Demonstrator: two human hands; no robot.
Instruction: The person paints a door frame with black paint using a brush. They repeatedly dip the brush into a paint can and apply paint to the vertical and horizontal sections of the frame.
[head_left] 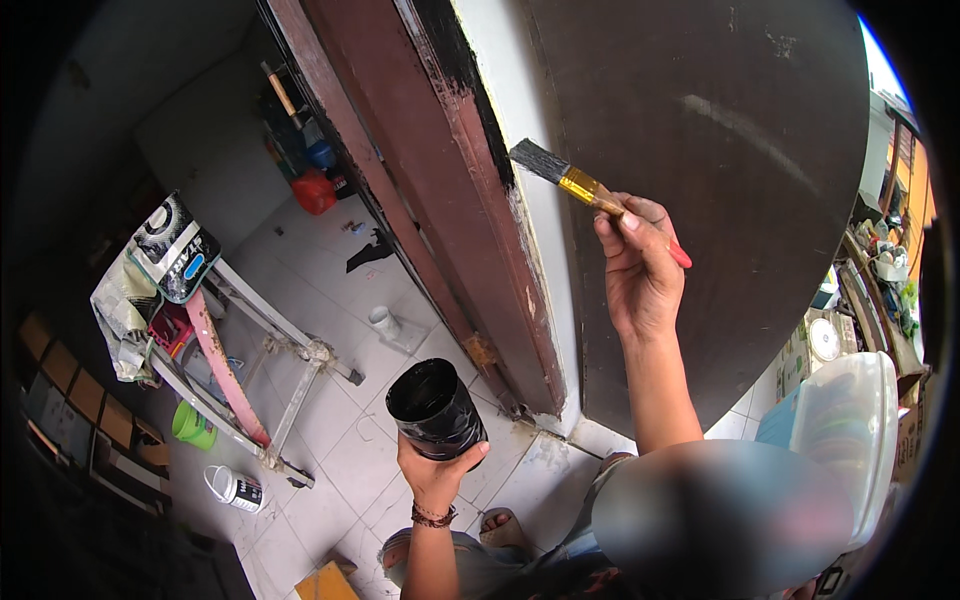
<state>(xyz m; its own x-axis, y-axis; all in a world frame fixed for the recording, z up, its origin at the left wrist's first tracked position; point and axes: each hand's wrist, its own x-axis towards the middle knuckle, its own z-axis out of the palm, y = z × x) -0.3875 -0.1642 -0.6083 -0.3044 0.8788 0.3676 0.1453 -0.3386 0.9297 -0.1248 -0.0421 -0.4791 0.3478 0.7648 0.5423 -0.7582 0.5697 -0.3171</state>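
Observation:
My right hand (645,265) pinches a paintbrush (578,185) by its handle, whose end is red. The brush has a gold ferrule and dark, paint-coated bristles, which point up and left at the edge of the door frame (455,190). That frame is reddish brown, with a strip of fresh black along its upper outer edge. Whether the bristle tips touch it I cannot tell. Lower down, my left hand (440,465) holds a black paint pot (435,410) from below, with dark paint inside its open top. A bracelet circles my left wrist.
A dark brown door panel (720,150) stands right of the white wall edge. On the tiled floor at left are a metal stand (290,400) draped with bags, a green bucket (192,425), a white pail (235,488) and a white cup (383,320). A lidded plastic tub (850,430) sits at right.

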